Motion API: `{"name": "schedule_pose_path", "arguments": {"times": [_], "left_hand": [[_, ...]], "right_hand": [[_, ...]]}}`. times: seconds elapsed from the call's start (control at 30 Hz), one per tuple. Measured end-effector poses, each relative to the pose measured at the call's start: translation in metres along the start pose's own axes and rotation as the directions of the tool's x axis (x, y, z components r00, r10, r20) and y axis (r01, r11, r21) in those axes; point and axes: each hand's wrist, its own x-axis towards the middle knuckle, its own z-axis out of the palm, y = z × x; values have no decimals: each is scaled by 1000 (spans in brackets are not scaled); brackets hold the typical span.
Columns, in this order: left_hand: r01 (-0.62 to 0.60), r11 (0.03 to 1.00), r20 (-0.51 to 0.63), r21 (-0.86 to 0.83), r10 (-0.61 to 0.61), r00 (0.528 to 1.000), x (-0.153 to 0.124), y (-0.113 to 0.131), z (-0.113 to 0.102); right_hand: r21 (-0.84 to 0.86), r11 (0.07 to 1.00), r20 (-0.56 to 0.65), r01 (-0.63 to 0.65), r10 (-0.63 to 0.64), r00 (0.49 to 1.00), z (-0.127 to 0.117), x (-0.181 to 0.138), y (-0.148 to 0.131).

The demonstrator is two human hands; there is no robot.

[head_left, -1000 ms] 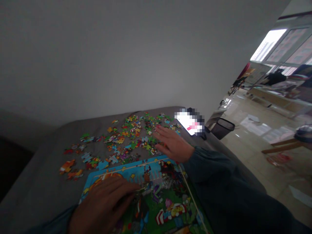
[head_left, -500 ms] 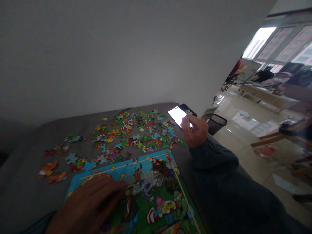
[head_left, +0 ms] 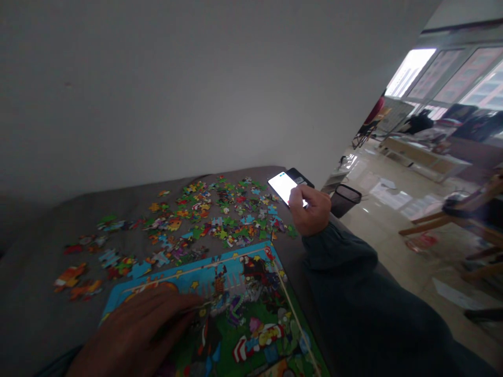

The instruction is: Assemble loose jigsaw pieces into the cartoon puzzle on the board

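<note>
My right hand (head_left: 312, 209) is curled with its fingers drawn in, over the lower end of a lit smartphone (head_left: 282, 185); a finger seems to touch the screen near a small red spot. The phone lies on the grey cloth. My left hand (head_left: 137, 324) is low over a colourful cartoon jigsaw board (head_left: 231, 262), hiding its left part. Its thumb and index finger come together in a pinch, and a thin edge shows at the fingertips, too dim to name. Loose puzzle pieces (head_left: 216, 222) are scattered beyond the board.
A black flat object (head_left: 301, 177) sits beside the phone. Grey cloth (head_left: 35, 246) covers the table, which meets a plain wall (head_left: 176, 94). Right of the table are a black mesh bin (head_left: 346, 200), a wooden-legged chair (head_left: 424, 222) and a tiled floor.
The whole view has shifted slightly, so things appear a little further left. Both hands keep nearly the same poses, the right at the phone and the left over the board.
</note>
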Motion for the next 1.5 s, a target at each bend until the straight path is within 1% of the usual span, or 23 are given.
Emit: {"name": "schedule_pose_path", "arguments": {"times": [0.1,0.27,0.4,0.57,0.9,1.13,1.33,1.4,1.5], "left_hand": [[-17,999,91,37,14,996,-2,-2,2],[15,1000,172,-12,-13,985,-5,-5,5],[39,999,200,-14,-35,979,-8,-7,8],[81,997,233,-20,-74,970,-8,-6,8],[132,991,219,-32,-122,968,-6,-2,5],[126,992,198,-19,-120,973,-4,1,1],[85,994,166,-71,-73,983,-1,6,-1],[73,994,174,-77,-59,983,-1,7,-1],[53,994,217,-97,-31,976,0,9,-2]], "right_hand": [[-12,1000,3,-6,6,1000,0,0,0],[-12,1000,3,-27,27,1000,0,2,1],[26,999,24,-40,39,999,0,1,-1],[32,999,25,-37,36,999,1,0,-1],[22,1000,32,-13,12,999,0,0,-1],[14,1000,51,-6,5,999,1,0,-3],[9,1000,62,4,-4,998,-1,1,-4],[3,1000,65,3,-4,998,-1,1,-4],[-3,1000,67,-5,5,998,0,1,-4]]}}
